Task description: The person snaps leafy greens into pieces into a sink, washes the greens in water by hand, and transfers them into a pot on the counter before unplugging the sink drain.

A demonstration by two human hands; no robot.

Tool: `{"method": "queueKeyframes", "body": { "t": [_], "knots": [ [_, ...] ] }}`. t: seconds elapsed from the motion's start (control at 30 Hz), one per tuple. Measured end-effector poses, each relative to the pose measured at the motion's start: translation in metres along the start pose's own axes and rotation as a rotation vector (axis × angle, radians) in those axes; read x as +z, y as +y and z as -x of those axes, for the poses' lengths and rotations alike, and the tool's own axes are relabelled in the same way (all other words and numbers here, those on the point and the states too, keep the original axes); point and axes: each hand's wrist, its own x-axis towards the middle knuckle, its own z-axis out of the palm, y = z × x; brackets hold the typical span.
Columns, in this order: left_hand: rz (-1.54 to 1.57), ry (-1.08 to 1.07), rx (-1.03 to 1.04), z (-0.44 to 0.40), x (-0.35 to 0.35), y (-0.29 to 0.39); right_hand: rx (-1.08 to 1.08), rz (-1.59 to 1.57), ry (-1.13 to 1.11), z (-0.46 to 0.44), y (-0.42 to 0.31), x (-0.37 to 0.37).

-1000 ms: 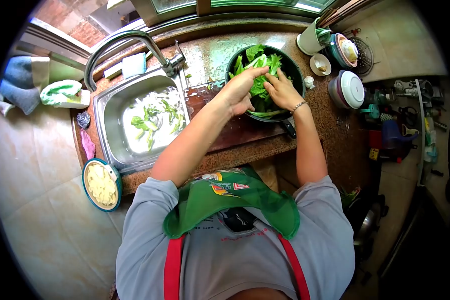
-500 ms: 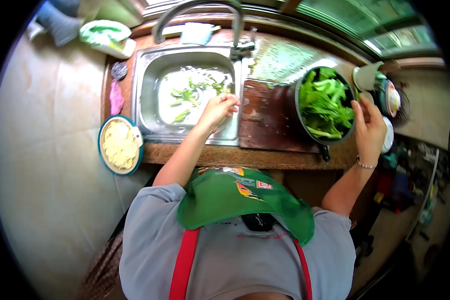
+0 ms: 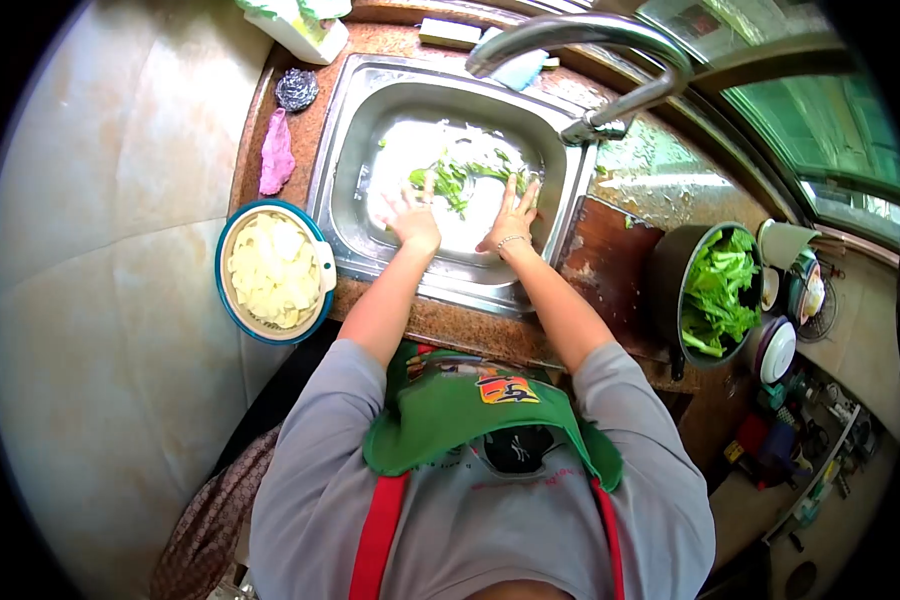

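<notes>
Both hands reach into the metal sink (image 3: 365,255), where loose leafy greens (image 3: 452,182) lie in the basin. My left hand (image 3: 413,222) is over the left part of the basin, fingers spread, beside the greens. On the other side, my right hand (image 3: 511,218) has its fingers apart too, its fingertips close to the leaves. I see nothing held in either hand. To the right, a dark pot (image 3: 672,285) is heaped with cut greens (image 3: 720,290).
A curved faucet (image 3: 610,40) arches over the sink's back right corner. Left stands a blue-rimmed colander (image 3: 322,262) of pale sliced pieces (image 3: 270,270). Near it lie a pink cloth (image 3: 277,155) and a steel scourer (image 3: 297,90). A brown cutting board (image 3: 610,262) lies between sink and pot.
My right hand has left the pot and moved left into the sink. My left hand has opened, fingers now spread in the basin. The view has shifted towards the left.
</notes>
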Motion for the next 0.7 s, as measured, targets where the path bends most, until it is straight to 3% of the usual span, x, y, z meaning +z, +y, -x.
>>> {"method": "queueKeyframes", "body": {
  "t": [0.07,0.13,0.17,0.2,0.27,0.3,0.33,0.4,0.43,0.47,0.53,0.57,0.63,0.67,0.7],
  "knots": [
    [-0.092,0.040,0.064,-0.015,0.014,0.004,0.052,0.042,-0.012,-0.021,-0.011,0.011],
    [0.002,-0.230,0.073,-0.023,0.003,0.006,0.034,0.091,-0.043,-0.063,0.002,0.049],
    [0.127,-0.056,0.124,-0.035,0.035,-0.002,-0.009,-0.065,-0.023,-0.093,0.016,0.070],
    [0.130,-0.061,0.122,-0.043,0.041,-0.005,-0.042,-0.061,0.088,-0.095,0.016,0.065],
    [0.553,-0.139,-0.068,-0.053,0.046,-0.008,-0.090,-0.032,0.077,-0.105,0.010,0.042],
    [0.762,-0.024,-0.169,-0.061,0.057,-0.011,-0.114,-0.116,0.182,-0.091,-0.004,0.016],
    [0.764,-0.026,-0.171,-0.071,0.065,-0.012,-0.137,-0.189,0.213,-0.099,-0.007,0.006],
    [1.426,0.047,-0.514,-0.095,0.083,-0.012,-0.388,-0.205,0.505,-0.111,-0.012,-0.004],
    [1.404,0.058,-0.463,-0.099,0.079,-0.009,-0.428,-0.238,0.542,-0.124,-0.013,0.005],
    [1.383,0.070,-0.413,-0.104,0.075,-0.007,-0.326,-0.197,0.508,-0.133,-0.018,0.021],
    [1.755,-0.238,-0.567,-0.091,-0.009,0.006,-0.390,-0.726,0.043,-0.178,-0.020,0.066],
    [1.751,-0.241,-0.569,-0.094,-0.019,0.007,-0.397,-0.786,-0.004,-0.169,-0.035,0.070],
    [2.016,-0.505,-0.448,-0.102,-0.025,0.010,-0.349,-0.900,-0.117,-0.138,-0.067,0.072],
    [2.169,-0.374,-0.310,-0.120,0.015,0.020,-0.298,-0.955,-0.180,-0.127,-0.077,0.073],
    [2.213,-0.394,-0.303,-0.121,0.021,0.019,-0.263,-1.144,-0.373,-0.138,-0.074,0.096]
  ]
}}
